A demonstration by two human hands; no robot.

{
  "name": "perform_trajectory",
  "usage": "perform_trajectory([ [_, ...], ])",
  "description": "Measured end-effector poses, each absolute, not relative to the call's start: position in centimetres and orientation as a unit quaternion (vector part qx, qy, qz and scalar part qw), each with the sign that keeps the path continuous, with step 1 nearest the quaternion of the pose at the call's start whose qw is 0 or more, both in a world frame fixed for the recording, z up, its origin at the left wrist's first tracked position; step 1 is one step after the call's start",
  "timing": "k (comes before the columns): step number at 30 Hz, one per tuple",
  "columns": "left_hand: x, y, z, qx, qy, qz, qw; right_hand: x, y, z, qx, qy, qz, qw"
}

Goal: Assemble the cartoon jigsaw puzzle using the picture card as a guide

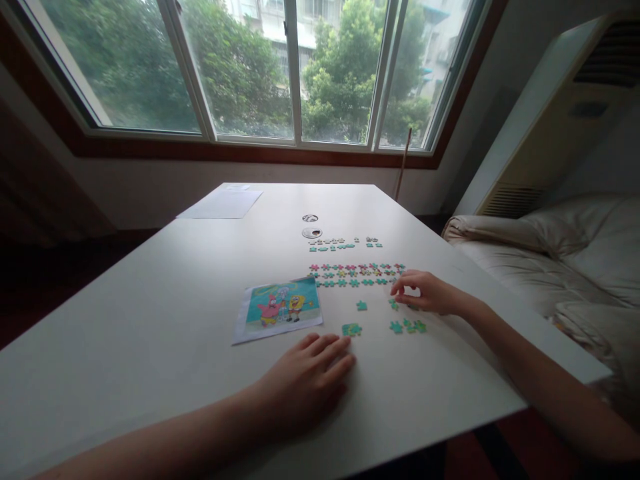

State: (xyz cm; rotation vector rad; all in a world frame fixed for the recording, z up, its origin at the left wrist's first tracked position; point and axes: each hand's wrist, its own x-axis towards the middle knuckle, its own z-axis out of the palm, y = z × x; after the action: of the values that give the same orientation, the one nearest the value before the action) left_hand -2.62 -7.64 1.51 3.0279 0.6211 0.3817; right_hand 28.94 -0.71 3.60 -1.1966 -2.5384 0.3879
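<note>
My left hand [317, 370] lies on the white table with its fingers stretched out. Its fingertips are at the near edge of a small clump of joined green and yellow jigsaw pieces [351, 329]. Off to the right, my right hand [425, 291] is curled, thumb and index finger brought together at a green puzzle piece [394, 304]. A single green piece [361, 305] lies between the hands. Several more green pieces [409, 327] sit below my right hand. Beyond it run rows of pink, yellow and teal pieces [354, 273]. Left of these is a printed cartoon picture [283, 307].
Farther back are more rows of pale and teal pieces [333, 247] and two round items [312, 233]. A white paper sheet [225, 203] lies at the table's far left. A sofa [540, 253] stands to the right, and windows [250, 73] line the back wall.
</note>
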Motion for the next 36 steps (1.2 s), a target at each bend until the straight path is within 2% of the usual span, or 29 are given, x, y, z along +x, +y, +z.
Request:
perform_trajectory([
  [6, -2.6, -7.5, 1.3, 0.972, 0.200, 0.122, 0.011, 28.5, -0.4, 2.7, -0.440, -0.875, 0.145, 0.142],
  [11, -2.6, -7.5, 1.4, 0.973, 0.200, 0.114, 0.017, 30.5, 0.1, 4.1, -0.486, -0.848, 0.159, 0.142],
  [18, -2.8, -7.5, 1.2, 0.973, 0.202, 0.113, 0.014, 34.7, 0.1, 5.2, -0.556, -0.791, 0.251, 0.048],
  [36, -2.7, -7.5, 1.5, 0.972, 0.196, 0.130, 0.009, 29.9, -2.8, 6.1, -0.467, -0.822, 0.324, -0.030],
])
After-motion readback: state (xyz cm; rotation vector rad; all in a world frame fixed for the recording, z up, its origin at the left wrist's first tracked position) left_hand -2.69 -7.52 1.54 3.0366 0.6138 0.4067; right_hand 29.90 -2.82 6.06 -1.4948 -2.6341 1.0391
